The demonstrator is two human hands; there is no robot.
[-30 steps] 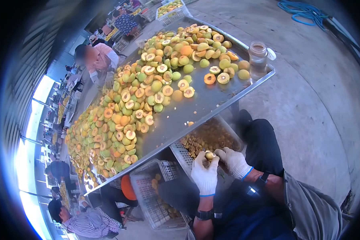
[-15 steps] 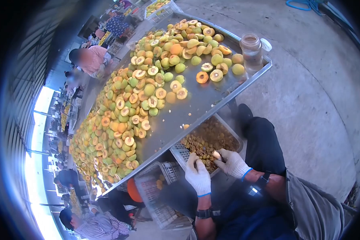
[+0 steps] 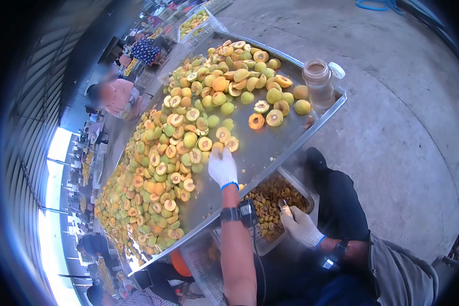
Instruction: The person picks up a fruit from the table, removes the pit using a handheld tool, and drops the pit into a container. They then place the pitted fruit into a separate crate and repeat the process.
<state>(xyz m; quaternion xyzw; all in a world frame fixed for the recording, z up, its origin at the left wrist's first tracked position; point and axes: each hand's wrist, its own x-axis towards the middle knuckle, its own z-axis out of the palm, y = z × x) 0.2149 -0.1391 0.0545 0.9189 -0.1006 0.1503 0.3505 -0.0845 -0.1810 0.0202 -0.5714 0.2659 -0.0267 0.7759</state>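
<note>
Holding a small metal tool [image 3: 283, 205] in the right hand [image 3: 301, 226], fingers curled shut round it, tip pointing up and away over the crate [image 3: 298, 184] of pits below the table edge. Tool's long axis runs roughly near-to-far.

Left hand [image 3: 223, 167] is stretched out onto the metal table [image 3: 270, 140], gloved, palm down, fingers bent over the fruit at the edge of the pile; can't tell whether it has actually closed on one. Nearest pieces: a halved peach [image 3: 232, 144], cut face up, just beyond the fingertips, touching or almost.

Bare strip of table runs along the near edge, right of the left hand, up to the corner. Fruit pile [image 3: 178, 148] covers the rest, thick to the left and far side. Two loose halves [image 3: 265, 120] sit apart from the pile. Jar [image 3: 319, 84] stands upright at the right corner, lid [image 3: 336, 70] beside it on the rim. Concrete floor [image 3: 408, 127] to the right is open. Another person [image 3: 117, 97] works at the far side.
</note>
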